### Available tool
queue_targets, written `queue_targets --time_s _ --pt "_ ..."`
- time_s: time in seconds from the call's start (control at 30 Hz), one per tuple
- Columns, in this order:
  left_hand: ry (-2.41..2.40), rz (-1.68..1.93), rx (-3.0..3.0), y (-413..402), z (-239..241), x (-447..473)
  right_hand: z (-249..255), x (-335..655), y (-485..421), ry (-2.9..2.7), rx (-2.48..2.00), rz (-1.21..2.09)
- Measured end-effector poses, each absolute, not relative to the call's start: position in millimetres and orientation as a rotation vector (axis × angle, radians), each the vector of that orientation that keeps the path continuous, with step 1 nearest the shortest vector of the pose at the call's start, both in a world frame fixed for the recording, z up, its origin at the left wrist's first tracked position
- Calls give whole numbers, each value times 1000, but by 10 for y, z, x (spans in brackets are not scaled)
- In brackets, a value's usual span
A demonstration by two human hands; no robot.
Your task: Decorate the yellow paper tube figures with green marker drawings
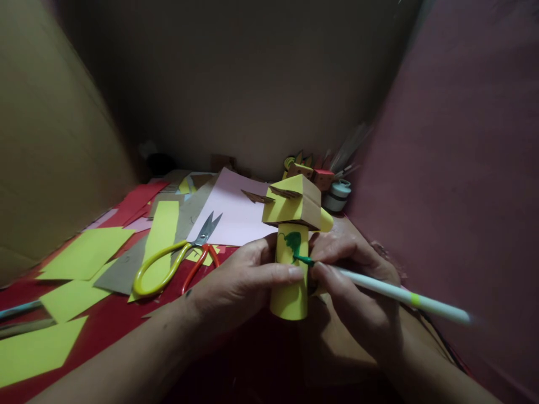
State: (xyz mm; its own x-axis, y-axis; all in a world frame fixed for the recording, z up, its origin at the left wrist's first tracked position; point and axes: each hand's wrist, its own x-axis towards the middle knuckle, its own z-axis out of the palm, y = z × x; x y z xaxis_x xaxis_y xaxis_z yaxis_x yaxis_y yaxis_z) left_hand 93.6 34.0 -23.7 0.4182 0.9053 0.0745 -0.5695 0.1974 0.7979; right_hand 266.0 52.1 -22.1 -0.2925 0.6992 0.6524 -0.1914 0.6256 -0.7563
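Note:
My left hand is wrapped round a yellow paper figure, its thumb lying across the front of the tube-shaped body. A boxy yellow head with two brown cardboard spikes tops the tube. Between the thumb and fingers of my right hand is a slim white paintbrush, held slanting down to the right. Its green-coated tip touches the tube beside a patch of wet-looking green paint. Some fingers of both hands are hidden behind the figure.
Scissors with one yellow and one red handle lie blades-away on the red cloth. Yellow paper pieces and a pink sheet spread around them. Small paint jars stand behind. Cardboard walls rise on three sides.

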Motion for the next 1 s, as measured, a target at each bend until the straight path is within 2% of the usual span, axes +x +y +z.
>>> queue_targets --time_s 0.6,1.0 --pt "437 1089 835 340 -283 919 -243 2688 588 -1644 -340 953" --pt "338 1231 772 406 -185 1009 -307 2708 658 -1525 -351 1012"
